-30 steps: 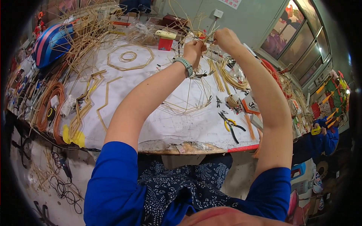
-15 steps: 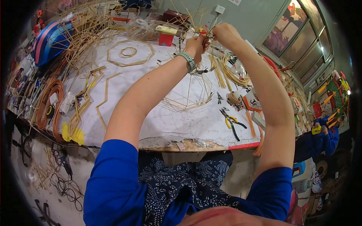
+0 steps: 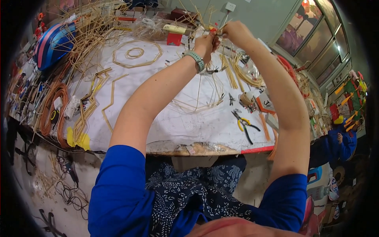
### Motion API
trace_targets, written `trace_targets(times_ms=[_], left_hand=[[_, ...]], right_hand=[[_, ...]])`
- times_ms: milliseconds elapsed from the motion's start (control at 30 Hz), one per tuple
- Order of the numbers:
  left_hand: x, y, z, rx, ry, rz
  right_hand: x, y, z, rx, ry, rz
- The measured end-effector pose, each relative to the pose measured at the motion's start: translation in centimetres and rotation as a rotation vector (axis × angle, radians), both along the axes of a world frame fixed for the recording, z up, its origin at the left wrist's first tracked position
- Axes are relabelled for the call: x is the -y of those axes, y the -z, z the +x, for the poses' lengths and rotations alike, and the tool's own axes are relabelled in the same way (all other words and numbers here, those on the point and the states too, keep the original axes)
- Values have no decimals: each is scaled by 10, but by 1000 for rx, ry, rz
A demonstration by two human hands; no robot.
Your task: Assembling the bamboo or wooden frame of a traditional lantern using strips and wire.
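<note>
Both arms reach out over the far side of the white-covered table (image 3: 166,130). My left hand (image 3: 205,44), wearing a pale green watch at the wrist, is closed around the upper part of a thin bamboo-strip frame (image 3: 198,89). Strips of this frame run down toward a many-sided ring of strips over the paper. Close on the right, my right hand (image 3: 237,33) is pinched at the same joint; what its fingertips hold is too small to make out. A small red thing (image 3: 213,30) shows just above the left fingers. Dark clips (image 3: 213,71) sit on the frame below the hands.
Yellow-and-black pliers (image 3: 244,125) lie near the front right, with smaller dark pliers (image 3: 231,99) beyond. A bamboo octagon (image 3: 114,59), bent strips (image 3: 112,93) and a reddish-brown coil (image 3: 61,93) lie left. Bamboo coils (image 3: 246,77) lie right. Another person (image 3: 337,146) is at far right.
My right hand has shifted slightly, staying beside the left at the joint. The left hand keeps its hold. At far right, the other person's hand no longer has the yellow thing in front of it.
</note>
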State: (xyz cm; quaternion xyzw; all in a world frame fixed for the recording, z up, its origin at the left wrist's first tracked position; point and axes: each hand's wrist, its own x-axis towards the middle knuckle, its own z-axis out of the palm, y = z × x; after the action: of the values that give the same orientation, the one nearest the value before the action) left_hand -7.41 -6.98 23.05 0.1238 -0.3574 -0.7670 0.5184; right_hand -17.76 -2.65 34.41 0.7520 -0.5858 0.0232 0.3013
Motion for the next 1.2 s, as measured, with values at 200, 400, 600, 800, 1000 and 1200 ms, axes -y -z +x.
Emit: trace_targets(times_ms=[200, 400, 600, 800, 1000, 1200], left_hand=[[0, 32, 39, 613, -516, -721], [-81, 130, 88, 562, -528, -738], [-121, 218, 84, 758, -178, -377], [-119, 215, 71, 520, -2, 87], [-102, 217, 61, 383, 121, 165], [-96, 221, 63, 328, 207, 168]], right_hand=[[-38, 42, -12, 178, -17, -277], [-106, 200, -14, 887, -264, -424], [-117, 331, 13, 1483, -73, -223], [-124, 342, 21, 1506, -97, -148], [-108, 352, 20, 1581, -43, -33], [-104, 354, 20, 1555, -73, -12]])
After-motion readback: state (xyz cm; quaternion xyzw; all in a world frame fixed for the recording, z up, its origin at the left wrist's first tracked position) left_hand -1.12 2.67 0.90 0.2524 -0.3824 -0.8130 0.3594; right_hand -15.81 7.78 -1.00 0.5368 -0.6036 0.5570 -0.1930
